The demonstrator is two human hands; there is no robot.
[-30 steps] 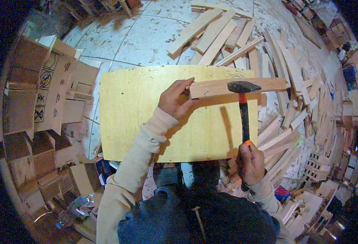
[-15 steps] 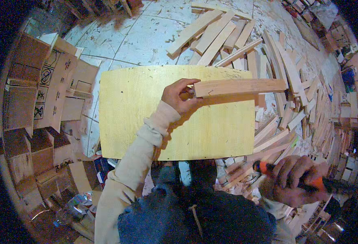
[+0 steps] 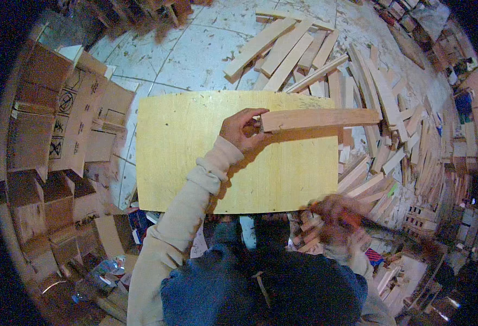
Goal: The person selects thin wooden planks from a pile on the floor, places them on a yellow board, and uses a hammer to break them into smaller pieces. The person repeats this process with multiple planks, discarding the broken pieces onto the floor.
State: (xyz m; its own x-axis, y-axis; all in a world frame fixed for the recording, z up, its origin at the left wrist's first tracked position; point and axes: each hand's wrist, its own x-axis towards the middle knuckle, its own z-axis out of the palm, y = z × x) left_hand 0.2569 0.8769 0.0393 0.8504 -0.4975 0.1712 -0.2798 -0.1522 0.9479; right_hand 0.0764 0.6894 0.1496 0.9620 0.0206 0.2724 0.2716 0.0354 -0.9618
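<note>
A pale, slightly curved wooden slat [image 3: 320, 119] lies across the upper right of a yellow wooden board [image 3: 190, 125], its far end sticking out past the board's right edge. My left hand [image 3: 241, 130] grips the slat's left end between thumb and fingers. By the board's lower right corner, my right hand [image 3: 331, 217] is closed around an orange-and-black tool [image 3: 353, 218]. Motion smears that hand and the tool, whose kind I cannot make out. A dark, long part of it trails to the right.
Loose wooden slats [image 3: 290, 54] pile up on the tiled floor [image 3: 201, 46] behind and to the right of the board. Cardboard boxes [image 3: 78, 117] line the left side. Wood scraps [image 3: 393, 282] lie at the lower right.
My right hand has swung leftward with the orange-and-black tool, closer to the board's lower right corner. My left hand still holds the slat in nearly the same place.
</note>
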